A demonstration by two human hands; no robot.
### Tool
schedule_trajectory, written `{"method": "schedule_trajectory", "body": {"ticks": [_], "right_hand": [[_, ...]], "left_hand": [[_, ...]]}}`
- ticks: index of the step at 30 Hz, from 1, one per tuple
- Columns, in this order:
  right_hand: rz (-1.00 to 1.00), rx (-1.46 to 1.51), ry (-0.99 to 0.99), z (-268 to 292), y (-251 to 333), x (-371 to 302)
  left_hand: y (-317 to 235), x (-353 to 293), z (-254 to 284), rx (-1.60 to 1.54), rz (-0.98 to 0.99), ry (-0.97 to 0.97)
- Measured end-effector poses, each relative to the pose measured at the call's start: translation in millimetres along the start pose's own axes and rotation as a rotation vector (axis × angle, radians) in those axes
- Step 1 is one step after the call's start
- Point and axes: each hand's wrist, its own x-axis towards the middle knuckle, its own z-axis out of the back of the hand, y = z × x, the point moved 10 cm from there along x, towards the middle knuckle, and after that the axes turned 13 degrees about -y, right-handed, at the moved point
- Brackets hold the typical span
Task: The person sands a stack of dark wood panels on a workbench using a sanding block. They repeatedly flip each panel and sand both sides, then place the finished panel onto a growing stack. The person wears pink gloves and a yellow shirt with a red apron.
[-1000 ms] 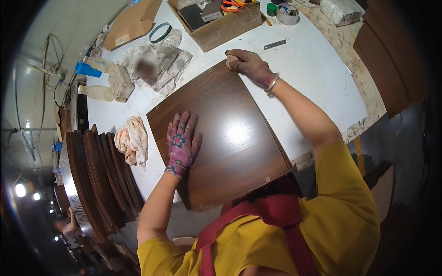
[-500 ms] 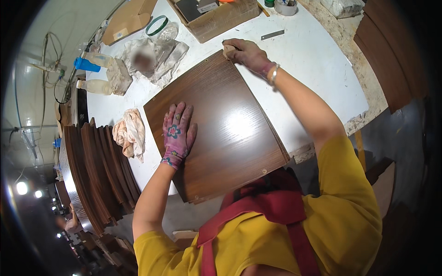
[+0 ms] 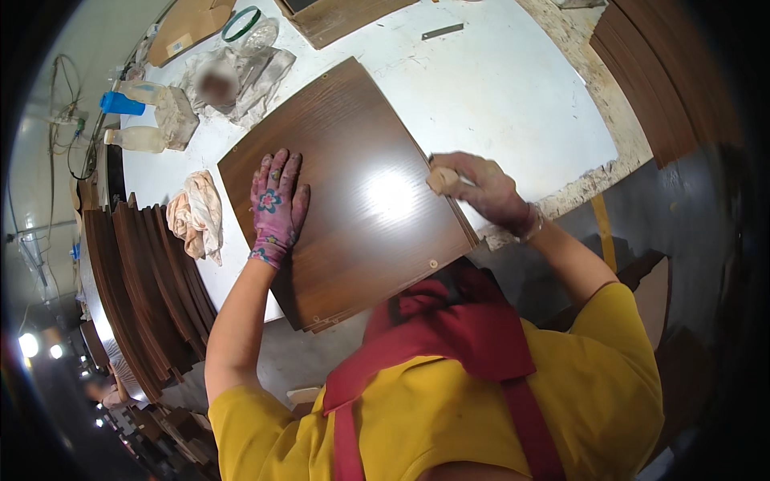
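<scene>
A stack of dark brown wood-grain panels [image 3: 345, 232] lies on the white table in front of me, its top face reflecting a bright light. My left hand [image 3: 277, 200], in a stained pink flowered glove, rests flat on the left part of the top panel with fingers stretched out. At the stack's right edge, my right hand [image 3: 491, 192], also gloved, is closed round a small tan block [image 3: 442, 179]. The block's underside is hidden, and I cannot make out its material. Small round holes show near the panel's corners.
A crumpled pinkish rag [image 3: 196, 215] lies left of the stack, beside upright brown boards [image 3: 148, 280]. Farther back are a clear bottle [image 3: 136, 139], a grey-white cloth [image 3: 257, 76], a cardboard box [image 3: 345, 22] and a metal strip [image 3: 443, 32]. More brown panels [image 3: 658, 80] stand at the right.
My right hand has moved with the tan block from the far corner of the panel toward me along its right edge. My left hand stays on the panel; the whole view has shifted.
</scene>
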Motion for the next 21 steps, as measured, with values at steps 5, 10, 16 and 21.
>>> {"method": "schedule_trajectory", "body": {"ticks": [5, 10, 16, 21], "right_hand": [[0.118, -0.02, -0.053, 13, 18, -76], [0.43, -0.288, -0.16, 15, 47, -158], [0.075, -0.176, -0.58, 38, 48, -172], [0.306, -0.349, -0.741, 18, 61, -169]], "left_hand": [[1, -1, -2, 0.021, -0.022, 0.004], [8, -6, -7, 0.024, -0.018, -0.002], [9, -10, -7, -0.007, -0.026, -0.04], [-7, -49, 12, -0.059, -0.159, -0.023]]}}
